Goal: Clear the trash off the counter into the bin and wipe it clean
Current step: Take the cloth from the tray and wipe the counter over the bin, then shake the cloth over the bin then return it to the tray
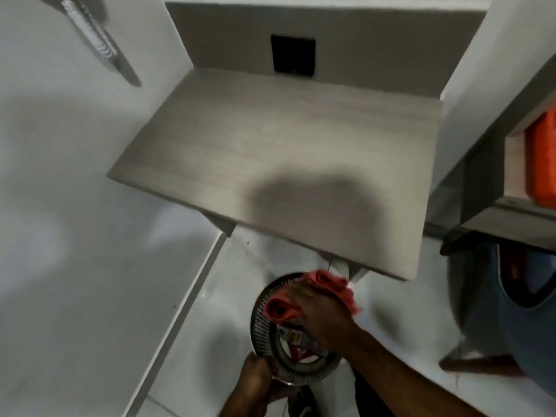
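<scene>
A grey wood-grain counter (270, 152) fills the middle of the head view with nothing lying on it. Below its front edge stands a round perforated metal bin (261, 323) with wrappers inside. My right hand (322, 314) is over the bin's mouth, closed around a bunched red cloth (328, 284). Down at the near rim of the bin, my left hand (255, 377) grips its edge.
A black socket plate (293, 55) sits on the back panel. White walls flank the counter. A grey shelf unit (493, 212) at right holds an orange container (541, 164). Blue fabric (511, 311) hangs beneath it. The floor is white tile.
</scene>
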A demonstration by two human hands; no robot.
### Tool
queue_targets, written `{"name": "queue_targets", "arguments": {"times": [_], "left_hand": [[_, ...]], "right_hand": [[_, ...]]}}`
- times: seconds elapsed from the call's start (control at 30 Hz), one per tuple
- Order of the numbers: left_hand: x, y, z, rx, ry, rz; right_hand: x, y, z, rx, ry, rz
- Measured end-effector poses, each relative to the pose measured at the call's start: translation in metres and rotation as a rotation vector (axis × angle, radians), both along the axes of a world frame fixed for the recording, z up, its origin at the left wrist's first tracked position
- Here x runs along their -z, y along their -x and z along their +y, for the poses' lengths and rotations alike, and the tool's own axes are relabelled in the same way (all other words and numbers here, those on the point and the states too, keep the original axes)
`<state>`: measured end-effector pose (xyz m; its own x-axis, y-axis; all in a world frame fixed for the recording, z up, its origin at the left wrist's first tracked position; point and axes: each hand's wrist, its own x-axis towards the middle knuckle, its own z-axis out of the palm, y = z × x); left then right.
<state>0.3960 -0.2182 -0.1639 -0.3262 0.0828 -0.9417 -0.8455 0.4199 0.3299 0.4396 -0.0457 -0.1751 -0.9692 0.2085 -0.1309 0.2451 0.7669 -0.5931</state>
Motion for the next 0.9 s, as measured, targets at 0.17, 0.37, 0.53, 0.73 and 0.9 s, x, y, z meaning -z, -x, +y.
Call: {"name": "queue_targets", "arguments": {"times": [0.17, 0.37, 0.53, 0.73, 0.9], "left_hand": [[0.074, -0.035, -0.026, 0.150, -0.024, 0.002], [0.195, -0.050, -0.030, 0.213, 0.006, -0.081], [0.279, -0.056, -0.015, 0.142, 0.034, -0.140], [0.341, -0.057, 0.008, 0.113, 0.006, -0.156], [0.359, -0.053, 0.023, 0.176, -0.107, -0.161]], "right_hand": [[0.069, -0.054, -0.026, 0.247, 0.250, -0.089], [0.159, -0.110, -0.016, 0.473, 0.267, 0.042], [0.227, -0.133, 0.002, 0.612, 0.226, 0.060], [0.270, -0.137, 0.009, 0.592, 0.245, -0.026], [0.280, -0.146, 0.004, 0.557, 0.326, -0.085]]}}
